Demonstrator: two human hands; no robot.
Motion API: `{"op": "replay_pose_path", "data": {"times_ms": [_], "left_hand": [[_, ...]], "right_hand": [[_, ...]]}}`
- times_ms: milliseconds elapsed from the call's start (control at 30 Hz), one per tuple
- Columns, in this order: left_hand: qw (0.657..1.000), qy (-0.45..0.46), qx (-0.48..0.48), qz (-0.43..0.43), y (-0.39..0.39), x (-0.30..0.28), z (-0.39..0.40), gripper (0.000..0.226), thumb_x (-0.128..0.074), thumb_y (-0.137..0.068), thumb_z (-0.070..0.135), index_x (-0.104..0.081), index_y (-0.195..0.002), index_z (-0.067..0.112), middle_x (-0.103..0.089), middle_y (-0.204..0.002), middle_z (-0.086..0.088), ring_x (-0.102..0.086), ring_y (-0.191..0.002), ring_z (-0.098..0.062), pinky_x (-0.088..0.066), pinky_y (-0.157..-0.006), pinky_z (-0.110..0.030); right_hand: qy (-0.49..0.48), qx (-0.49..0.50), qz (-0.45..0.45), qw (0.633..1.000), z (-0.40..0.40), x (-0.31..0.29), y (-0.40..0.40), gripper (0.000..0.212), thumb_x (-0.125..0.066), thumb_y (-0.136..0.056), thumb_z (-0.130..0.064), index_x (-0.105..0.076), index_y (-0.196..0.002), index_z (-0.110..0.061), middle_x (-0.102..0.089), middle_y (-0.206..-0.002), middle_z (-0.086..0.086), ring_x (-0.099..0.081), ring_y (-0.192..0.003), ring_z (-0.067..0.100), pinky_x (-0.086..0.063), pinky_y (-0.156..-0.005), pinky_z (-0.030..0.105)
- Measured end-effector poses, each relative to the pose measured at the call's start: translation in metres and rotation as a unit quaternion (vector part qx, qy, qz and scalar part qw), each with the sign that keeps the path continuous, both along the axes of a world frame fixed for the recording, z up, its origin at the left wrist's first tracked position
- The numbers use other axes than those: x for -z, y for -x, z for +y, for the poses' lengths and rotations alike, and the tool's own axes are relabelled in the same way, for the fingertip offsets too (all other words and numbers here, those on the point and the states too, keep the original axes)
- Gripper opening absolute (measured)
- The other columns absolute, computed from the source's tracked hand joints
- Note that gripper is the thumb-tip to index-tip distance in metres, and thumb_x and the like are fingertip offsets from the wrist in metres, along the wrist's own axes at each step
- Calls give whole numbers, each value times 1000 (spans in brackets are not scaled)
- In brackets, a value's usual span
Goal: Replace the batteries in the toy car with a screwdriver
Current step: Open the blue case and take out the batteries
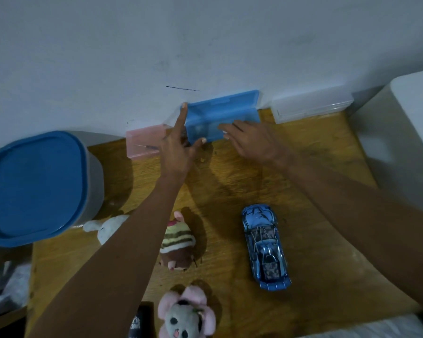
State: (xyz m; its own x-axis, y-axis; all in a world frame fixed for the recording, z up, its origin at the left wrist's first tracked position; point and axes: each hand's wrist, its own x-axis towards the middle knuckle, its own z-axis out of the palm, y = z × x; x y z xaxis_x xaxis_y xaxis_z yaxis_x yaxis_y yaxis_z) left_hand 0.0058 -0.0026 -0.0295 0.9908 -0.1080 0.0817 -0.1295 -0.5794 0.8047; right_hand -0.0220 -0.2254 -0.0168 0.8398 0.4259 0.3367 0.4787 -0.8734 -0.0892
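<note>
While arms stretch forward, both hands' grip spread: left hand [178, 147], right hand [252, 140] on blue box [220, 113].

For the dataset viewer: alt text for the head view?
Both hands, left hand and right hand, reach to a blue plastic case against the wall on a wooden table; a blue toy car sits nearer, untouched.

three plastic cases [221, 115], three plush toys [178, 242], one toy car [265, 247], one lidded tub [38, 186]

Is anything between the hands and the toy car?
No. Both hands, left and right, are at the blue case by the wall; the car lies nearer on bare wood, nothing visible blocking it.
</note>
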Motion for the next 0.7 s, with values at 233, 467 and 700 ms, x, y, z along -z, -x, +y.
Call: {"op": "replay_pose_path", "data": {"times_ms": [233, 467, 700], "left_hand": [[1000, 9, -3, 0, 3, -4, -4, 97, -81, -84, 24, -20, -158, 37, -66, -131, -13, -66, -115, -20, -61, -90, -43], [1000, 7, -4, -4, 4, -4, -5, 96, -80, -84, 23, -20, -159, 34, -67, -129, -15, -67, -113, -21, -61, -89, -44], [1000, 4, -4, -2, 6, -4, -6, 96, -80, -85, 25, -19, -158, 37, -67, -129, -14, -67, -113, -20, -61, -88, -44]], "right_hand": [[54, -1, 71, 996, -9, 20, 23, 26, -45, -102, -28, -54, -126, -27, -52, -109, 8, -50, -96, 24, -52, -60, 42], [22, 25, 51, 998, -9, 20, 30, 29, -44, -102, -39, -62, -122, -29, -57, -114, 7, -52, -101, 24, -45, -71, 35], [7, 28, 9, 1000, -11, 25, 33, 32, -49, -101, -46, -66, -122, -28, -63, -112, 6, -57, -96, 25, -45, -78, 37]]}}
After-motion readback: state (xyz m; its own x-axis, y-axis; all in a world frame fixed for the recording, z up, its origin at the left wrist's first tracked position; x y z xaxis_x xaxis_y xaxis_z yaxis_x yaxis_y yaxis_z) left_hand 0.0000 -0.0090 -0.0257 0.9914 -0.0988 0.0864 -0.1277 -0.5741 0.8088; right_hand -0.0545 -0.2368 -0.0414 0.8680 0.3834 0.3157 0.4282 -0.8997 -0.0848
